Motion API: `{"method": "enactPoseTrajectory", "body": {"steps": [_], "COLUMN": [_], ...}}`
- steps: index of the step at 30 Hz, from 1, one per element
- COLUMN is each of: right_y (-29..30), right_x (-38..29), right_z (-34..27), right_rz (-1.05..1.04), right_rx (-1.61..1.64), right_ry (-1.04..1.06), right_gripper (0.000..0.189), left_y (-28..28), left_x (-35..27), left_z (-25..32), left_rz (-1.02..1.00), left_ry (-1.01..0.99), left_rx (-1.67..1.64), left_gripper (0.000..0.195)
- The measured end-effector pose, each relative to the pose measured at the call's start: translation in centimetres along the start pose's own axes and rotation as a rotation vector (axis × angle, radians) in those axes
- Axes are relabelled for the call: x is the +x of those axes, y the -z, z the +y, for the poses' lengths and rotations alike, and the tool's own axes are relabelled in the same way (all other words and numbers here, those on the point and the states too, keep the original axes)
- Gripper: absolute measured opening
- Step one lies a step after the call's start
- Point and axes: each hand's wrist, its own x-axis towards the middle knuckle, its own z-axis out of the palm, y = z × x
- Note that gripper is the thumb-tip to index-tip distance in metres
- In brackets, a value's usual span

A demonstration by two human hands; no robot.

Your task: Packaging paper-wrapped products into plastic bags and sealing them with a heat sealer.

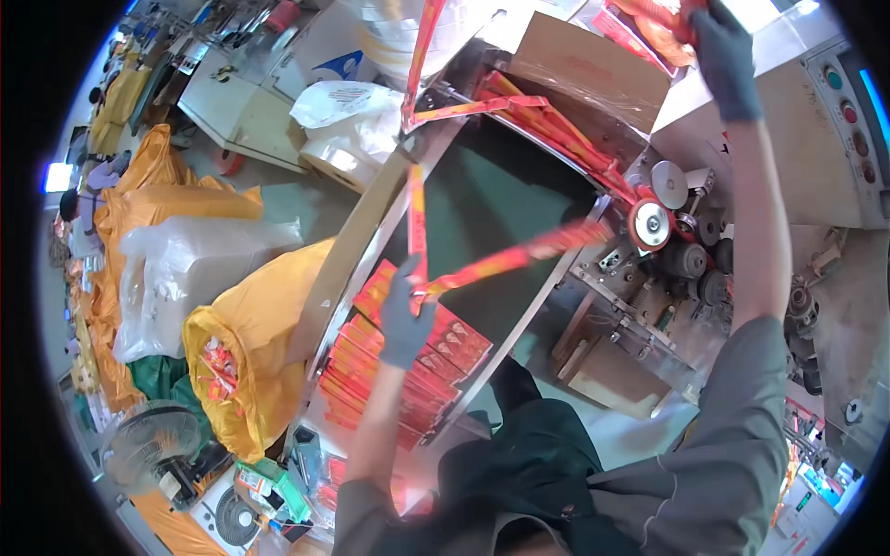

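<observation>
My left hand [407,323], in a grey glove, grips a red and yellow printed packet strip [480,270] at its fold. One length of it runs up to the belt's far-left edge; the other slants right, blurred, towards the rollers. Below and around this hand lie rows of red packets [389,368] on the near end of a dark green conveyor belt [480,187]. My right hand [723,62], gloved too, is raised at the top right, against a red and orange bundle [664,28]. Its fingertips are partly cut off by the picture's edge, so its hold is unclear.
Beyond the belt, a cardboard carton [591,66] stands beside more folded strip [556,132]. Machine rollers [653,224] and a button panel [848,118] are on the right. To the left are a yellow sack [257,347], wrapped film rolls [351,139] and a fan [153,445].
</observation>
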Motion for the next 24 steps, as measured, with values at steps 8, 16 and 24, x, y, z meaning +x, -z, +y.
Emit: {"method": "enactPoseTrajectory", "body": {"steps": [8,16,24], "right_y": [-10.3,-15.8,-17.7], "right_x": [-28.4,-39.9,-27.5], "right_z": [-0.5,-5.6,-0.4], "right_rz": [-0.373,-0.682,-0.518], "right_rx": [0.243,0.285,0.044], "right_ry": [-0.517,-0.350,-0.503], "right_gripper": [0.024,0.029,0.034], "left_y": [1.0,1.7,7.9], "left_x": [-3.8,-3.1,-11.7], "left_z": [5.3,6.7,7.2], "left_rz": [0.505,0.613,0.723], "left_ry": [0.574,0.559,0.584], "left_rx": [-1.130,-0.879,-0.720], "left_gripper": [0.020,0.046,0.053]}}
